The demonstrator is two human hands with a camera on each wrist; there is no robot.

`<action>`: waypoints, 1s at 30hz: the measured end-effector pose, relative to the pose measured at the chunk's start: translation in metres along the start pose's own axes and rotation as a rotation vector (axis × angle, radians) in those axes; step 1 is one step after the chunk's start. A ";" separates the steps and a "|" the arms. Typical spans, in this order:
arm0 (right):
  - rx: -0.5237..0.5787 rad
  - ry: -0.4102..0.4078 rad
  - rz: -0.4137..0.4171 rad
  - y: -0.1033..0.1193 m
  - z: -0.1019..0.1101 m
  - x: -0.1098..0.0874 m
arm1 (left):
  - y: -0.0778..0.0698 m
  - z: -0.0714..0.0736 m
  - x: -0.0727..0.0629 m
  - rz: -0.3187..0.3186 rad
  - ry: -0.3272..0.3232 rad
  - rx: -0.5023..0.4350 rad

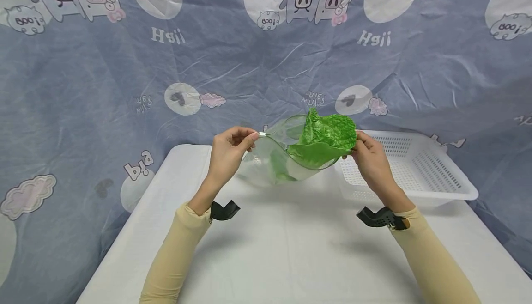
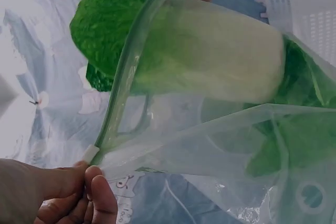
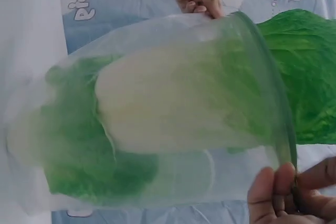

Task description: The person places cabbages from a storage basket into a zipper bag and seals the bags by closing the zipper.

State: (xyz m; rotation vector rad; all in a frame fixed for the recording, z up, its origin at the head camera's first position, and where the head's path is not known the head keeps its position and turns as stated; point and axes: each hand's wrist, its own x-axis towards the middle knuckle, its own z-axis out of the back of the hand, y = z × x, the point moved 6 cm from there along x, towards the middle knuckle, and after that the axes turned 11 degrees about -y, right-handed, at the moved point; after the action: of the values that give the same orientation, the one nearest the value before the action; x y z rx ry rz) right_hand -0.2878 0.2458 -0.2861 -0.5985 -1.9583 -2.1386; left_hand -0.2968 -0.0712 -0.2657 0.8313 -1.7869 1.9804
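A clear zip bag is held up with its mouth spread wide. My left hand pinches one corner of the mouth, beside a white slider. At the opposite end, my right hand pinches the bag's rim between thumb and fingers. A napa cabbage lies partly in the bag; its green leaves stick out of the mouth. In the right wrist view its pale stalk end shows through the plastic. Deeper inside the bag is more green leaf, blurred by the film.
A white perforated plastic basket stands at the back right of the white table, close behind my right hand. A blue-grey printed cloth hangs behind and beside the table.
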 end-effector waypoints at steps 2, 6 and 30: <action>-0.152 -0.003 0.071 0.005 0.001 0.001 | 0.001 0.003 0.002 0.000 -0.023 -0.031; -0.355 -0.007 0.194 0.015 0.000 0.000 | 0.005 0.006 0.007 -0.007 -0.059 -0.086; 0.120 -0.064 0.527 0.072 0.014 0.018 | -0.024 -0.009 0.018 0.035 -0.101 -0.161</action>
State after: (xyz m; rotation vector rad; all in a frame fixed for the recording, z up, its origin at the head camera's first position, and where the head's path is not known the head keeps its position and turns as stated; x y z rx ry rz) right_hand -0.2734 0.2534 -0.2124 -1.0339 -1.6959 -1.6853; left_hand -0.2977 -0.0615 -0.2361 0.8668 -2.0003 1.8157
